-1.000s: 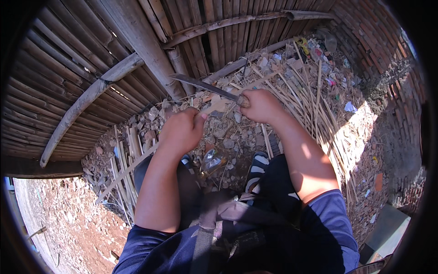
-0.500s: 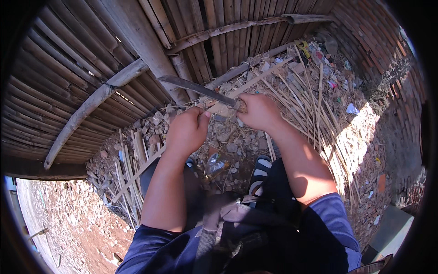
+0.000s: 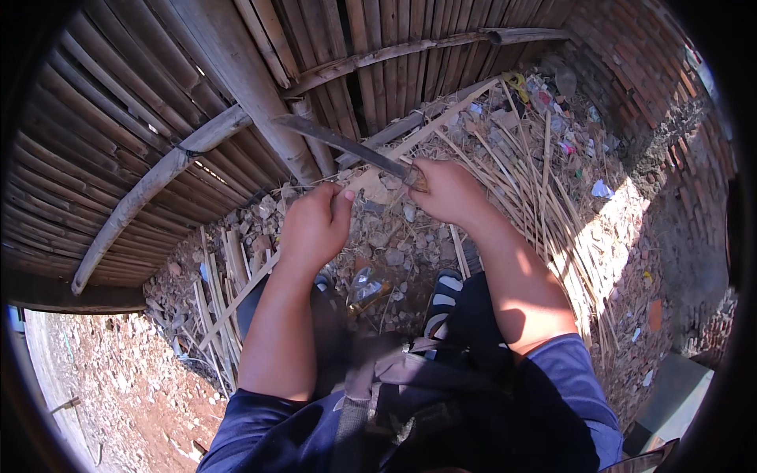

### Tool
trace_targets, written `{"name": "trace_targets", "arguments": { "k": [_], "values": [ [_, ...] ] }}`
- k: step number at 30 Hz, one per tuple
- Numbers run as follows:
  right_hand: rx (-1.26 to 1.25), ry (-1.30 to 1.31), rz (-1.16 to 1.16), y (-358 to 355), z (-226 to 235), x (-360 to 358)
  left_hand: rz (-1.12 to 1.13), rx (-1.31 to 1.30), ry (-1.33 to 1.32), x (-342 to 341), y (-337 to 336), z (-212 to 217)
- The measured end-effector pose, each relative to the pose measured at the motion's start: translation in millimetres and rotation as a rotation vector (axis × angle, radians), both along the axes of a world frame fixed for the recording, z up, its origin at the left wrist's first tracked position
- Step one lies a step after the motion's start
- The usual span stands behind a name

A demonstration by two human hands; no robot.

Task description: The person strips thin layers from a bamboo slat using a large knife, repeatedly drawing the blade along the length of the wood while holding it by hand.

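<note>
My right hand (image 3: 449,191) is closed round the short handle of a machete (image 3: 347,144). The dark blade points to the upper left, beyond my left hand. A long, pale bamboo strip (image 3: 430,134) passes slantwise under the blade, from my left knee to the far upper right. My left hand (image 3: 317,225) is closed on this strip, its thumb pressed near the side of the blade. The two hands are a short way apart. Whether the edge touches the strip, I cannot tell.
Many thin bamboo strips (image 3: 544,209) lie heaped on the right; wider pieces (image 3: 229,276) lie beside my left leg. A bamboo slat wall (image 3: 102,158) with a thick post (image 3: 244,87) rises ahead and left, a brick wall (image 3: 623,63) right. Rubble and a clear plastic bag (image 3: 367,290) lie between my feet.
The far end of the bamboo strip has swung slightly upward, and my left hand has shifted a little. The machete stays across the strip in nearly the same place.
</note>
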State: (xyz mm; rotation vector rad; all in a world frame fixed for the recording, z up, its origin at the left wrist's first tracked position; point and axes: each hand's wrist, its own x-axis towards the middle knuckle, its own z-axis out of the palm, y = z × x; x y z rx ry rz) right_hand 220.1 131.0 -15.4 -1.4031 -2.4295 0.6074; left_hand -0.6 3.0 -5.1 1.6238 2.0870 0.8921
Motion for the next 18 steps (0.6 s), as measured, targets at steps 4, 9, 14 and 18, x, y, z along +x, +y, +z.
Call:
{"name": "trace_targets", "arguments": {
  "k": [4,9,14,18],
  "values": [
    [-0.058,-0.134,0.148,-1,7,1,-0.016,0.007,0.013,-6,-3,-3],
    [-0.168,0.080,-0.203,32,-8,35,-0.018,0.014,-0.049,-4,-2,9],
    [0.037,0.106,-0.073,13,-8,20,0.020,0.068,-0.032,0,0,5],
    [0.049,-0.192,0.211,-19,25,-9,0.004,0.158,0.039,-5,-1,-3]
  ]
}}
